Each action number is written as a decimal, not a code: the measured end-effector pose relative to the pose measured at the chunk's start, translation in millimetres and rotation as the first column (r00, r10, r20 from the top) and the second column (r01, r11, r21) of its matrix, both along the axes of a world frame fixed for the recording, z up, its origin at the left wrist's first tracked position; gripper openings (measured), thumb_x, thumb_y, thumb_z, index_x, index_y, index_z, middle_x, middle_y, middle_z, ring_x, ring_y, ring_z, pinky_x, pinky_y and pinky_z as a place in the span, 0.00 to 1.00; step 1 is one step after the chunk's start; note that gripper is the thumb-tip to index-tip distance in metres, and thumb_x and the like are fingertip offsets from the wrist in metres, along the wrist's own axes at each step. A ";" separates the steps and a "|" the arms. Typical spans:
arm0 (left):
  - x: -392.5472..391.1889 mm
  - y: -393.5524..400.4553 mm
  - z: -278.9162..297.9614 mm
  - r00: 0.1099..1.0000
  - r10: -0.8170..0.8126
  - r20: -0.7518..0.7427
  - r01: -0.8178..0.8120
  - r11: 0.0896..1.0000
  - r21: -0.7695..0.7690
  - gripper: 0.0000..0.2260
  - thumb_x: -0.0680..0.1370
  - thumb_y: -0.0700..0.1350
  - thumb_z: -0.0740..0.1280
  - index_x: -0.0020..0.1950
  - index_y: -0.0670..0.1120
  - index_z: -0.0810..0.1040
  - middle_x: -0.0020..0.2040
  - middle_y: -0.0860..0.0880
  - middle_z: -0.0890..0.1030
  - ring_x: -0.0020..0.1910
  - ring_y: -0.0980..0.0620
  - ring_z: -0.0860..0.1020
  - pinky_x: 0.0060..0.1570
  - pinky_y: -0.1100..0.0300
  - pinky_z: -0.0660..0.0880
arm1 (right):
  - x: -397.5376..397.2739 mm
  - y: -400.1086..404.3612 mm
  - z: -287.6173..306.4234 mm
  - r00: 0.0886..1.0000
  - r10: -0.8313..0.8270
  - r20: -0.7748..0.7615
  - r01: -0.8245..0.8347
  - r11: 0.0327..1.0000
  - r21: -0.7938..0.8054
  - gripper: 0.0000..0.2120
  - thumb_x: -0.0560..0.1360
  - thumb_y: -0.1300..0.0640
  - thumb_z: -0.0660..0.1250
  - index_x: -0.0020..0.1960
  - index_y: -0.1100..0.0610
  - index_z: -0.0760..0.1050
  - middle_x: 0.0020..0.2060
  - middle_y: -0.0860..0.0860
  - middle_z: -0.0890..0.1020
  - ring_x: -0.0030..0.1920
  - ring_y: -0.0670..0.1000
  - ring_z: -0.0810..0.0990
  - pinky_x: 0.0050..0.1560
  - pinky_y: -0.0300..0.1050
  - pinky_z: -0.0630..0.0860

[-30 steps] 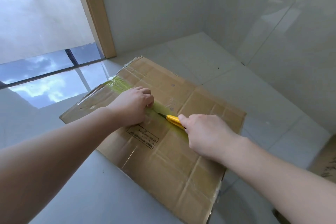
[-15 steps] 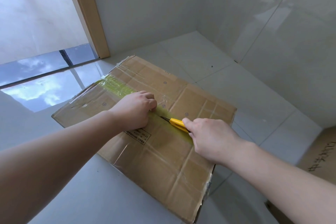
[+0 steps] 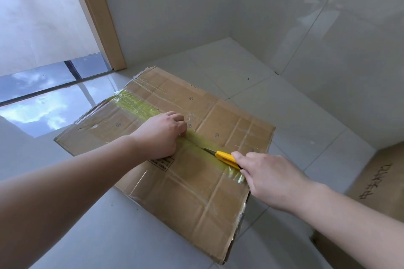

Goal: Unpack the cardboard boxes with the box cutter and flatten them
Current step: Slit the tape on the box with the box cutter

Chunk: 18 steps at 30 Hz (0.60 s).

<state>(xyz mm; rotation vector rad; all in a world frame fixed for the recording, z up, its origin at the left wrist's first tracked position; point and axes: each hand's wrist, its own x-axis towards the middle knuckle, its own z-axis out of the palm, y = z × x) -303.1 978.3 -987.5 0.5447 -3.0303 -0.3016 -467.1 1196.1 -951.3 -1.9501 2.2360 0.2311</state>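
Note:
A brown cardboard box (image 3: 192, 201) stands on the pale tiled floor, its top flaps sealed along the middle seam by yellowish tape (image 3: 135, 105). My left hand (image 3: 160, 135) rests on the seam as a fist, fingers curled under, pressing the top down. My right hand (image 3: 271, 178) grips a yellow box cutter (image 3: 226, 157), whose blade tip sits in the taped seam just right of my left hand. A dark slit in the tape shows between the blade and my left hand.
A second cardboard box (image 3: 376, 183) with handwritten marks sits at the right edge. A wooden door frame (image 3: 98, 15) stands at the back left beside a glossy floor patch that reflects sky. Tiled walls (image 3: 328, 39) close the corner behind.
My right hand has drawn the cutter back along the seam toward me, away from my left hand, leaving a longer cut. My left hand stays pressed on the box.

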 end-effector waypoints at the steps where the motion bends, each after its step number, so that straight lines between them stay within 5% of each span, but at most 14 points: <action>1: -1.9 3.8 -0.4 1.000 -0.015 -0.002 0.015 1.000 0.001 0.14 0.66 0.37 0.59 0.48 0.45 0.78 0.48 0.50 0.76 0.50 0.50 0.72 0.48 0.59 0.72 | 0.0 -0.3 0.1 1.000 0.003 -0.004 -0.003 1.000 0.003 0.18 0.81 0.53 0.51 0.71 0.48 0.59 0.41 0.45 0.68 0.37 0.50 0.70 0.36 0.44 0.66; 18: -23.4 46.3 0.1 0.992 -0.125 0.004 0.125 0.992 -0.001 0.16 0.67 0.38 0.60 0.52 0.44 0.78 0.51 0.48 0.76 0.51 0.48 0.72 0.53 0.59 0.69 | -13.1 33.9 2.8 1.000 -0.011 0.001 0.011 1.000 0.006 0.20 0.81 0.53 0.51 0.73 0.47 0.56 0.50 0.46 0.74 0.46 0.52 0.77 0.37 0.44 0.64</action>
